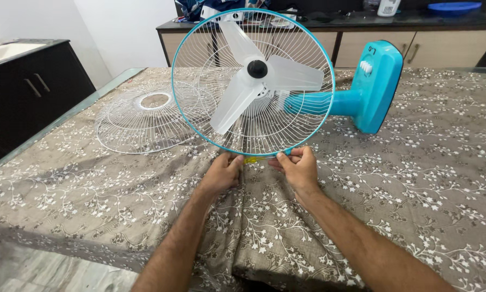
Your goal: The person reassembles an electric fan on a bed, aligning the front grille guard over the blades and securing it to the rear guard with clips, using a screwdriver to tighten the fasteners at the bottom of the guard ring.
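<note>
On the grey flower-print cloth [416,178] lies the turquoise table fan [254,81], both hands pinching its lower turquoise rim [264,153] — left hand [222,174], right hand [298,167] — best held level beside the small yellow tool [252,160].

Hands: two, both mine, my left hand [222,174] and my right hand [297,166], each at the lower edge of the rim.
Fans: one, a turquoise table fan [362,97] lying on its side.
Fan blades: three, translucent white blades [254,75] on a black hub.
Wire guards: two by my count, the rear guard [302,59] on the fan with the turquoise rim, and a loose white front guard [140,116] flat on the cloth.
Screwdrivers: one, a yellow-handled screwdriver [252,160] between my hands.
Tablecloths: one, a brown floral cloth [91,178].
Cabinets: two, a dark cabinet [27,92] at left and a beige sideboard [443,43] behind.
</note>
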Demonstrator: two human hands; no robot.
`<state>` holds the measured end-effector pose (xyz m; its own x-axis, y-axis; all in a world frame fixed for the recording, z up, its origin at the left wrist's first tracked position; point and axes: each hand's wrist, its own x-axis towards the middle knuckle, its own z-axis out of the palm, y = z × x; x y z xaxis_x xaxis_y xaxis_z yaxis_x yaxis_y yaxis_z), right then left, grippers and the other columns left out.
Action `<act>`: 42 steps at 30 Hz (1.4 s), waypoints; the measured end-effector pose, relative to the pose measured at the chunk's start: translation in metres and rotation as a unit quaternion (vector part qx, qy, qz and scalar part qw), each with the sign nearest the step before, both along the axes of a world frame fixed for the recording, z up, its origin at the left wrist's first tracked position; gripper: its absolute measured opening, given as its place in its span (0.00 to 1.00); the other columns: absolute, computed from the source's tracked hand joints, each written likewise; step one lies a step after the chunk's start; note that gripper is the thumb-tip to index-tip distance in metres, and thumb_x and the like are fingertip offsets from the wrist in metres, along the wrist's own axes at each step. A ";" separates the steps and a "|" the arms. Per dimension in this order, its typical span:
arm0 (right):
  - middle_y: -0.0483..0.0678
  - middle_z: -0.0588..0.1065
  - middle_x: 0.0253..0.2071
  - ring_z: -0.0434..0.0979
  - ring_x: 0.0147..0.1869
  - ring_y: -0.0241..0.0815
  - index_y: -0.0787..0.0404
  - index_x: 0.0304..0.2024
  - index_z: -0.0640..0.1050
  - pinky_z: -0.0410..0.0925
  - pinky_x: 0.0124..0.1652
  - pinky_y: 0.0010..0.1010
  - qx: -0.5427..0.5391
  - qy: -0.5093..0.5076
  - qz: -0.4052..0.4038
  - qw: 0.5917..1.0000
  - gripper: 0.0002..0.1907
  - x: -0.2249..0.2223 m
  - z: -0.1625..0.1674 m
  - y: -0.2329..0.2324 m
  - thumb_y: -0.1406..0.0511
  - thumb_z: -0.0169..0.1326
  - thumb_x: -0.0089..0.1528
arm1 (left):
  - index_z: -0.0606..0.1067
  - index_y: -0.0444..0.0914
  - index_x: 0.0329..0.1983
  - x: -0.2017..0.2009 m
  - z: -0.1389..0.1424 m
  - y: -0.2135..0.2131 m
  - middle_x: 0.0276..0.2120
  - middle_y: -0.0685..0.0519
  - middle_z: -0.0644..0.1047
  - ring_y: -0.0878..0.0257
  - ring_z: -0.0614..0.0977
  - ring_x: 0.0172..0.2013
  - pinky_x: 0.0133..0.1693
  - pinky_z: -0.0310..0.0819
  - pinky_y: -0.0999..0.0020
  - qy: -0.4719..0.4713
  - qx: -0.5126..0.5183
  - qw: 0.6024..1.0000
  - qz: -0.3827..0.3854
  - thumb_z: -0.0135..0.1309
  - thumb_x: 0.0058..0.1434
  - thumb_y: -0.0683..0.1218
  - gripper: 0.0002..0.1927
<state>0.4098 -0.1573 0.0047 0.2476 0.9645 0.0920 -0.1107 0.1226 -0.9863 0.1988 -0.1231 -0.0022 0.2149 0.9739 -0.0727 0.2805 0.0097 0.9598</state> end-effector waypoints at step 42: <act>0.63 0.79 0.42 0.86 0.45 0.51 0.69 0.46 0.62 0.80 0.45 0.36 0.004 0.015 0.010 1.000 0.11 0.005 -0.006 0.008 0.72 0.50 0.66 | 0.78 0.31 0.33 -0.004 -0.022 0.017 0.25 0.40 0.78 0.49 0.81 0.30 0.41 0.75 0.52 0.178 0.187 0.963 0.080 0.36 0.72 0.69 0.38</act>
<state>0.4148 -0.1492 -0.0012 0.2308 0.9686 0.0927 -0.1434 0.1281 -0.9813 0.1953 -0.1059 -0.0240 0.0867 0.9647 0.2488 0.6157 -0.2482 0.7479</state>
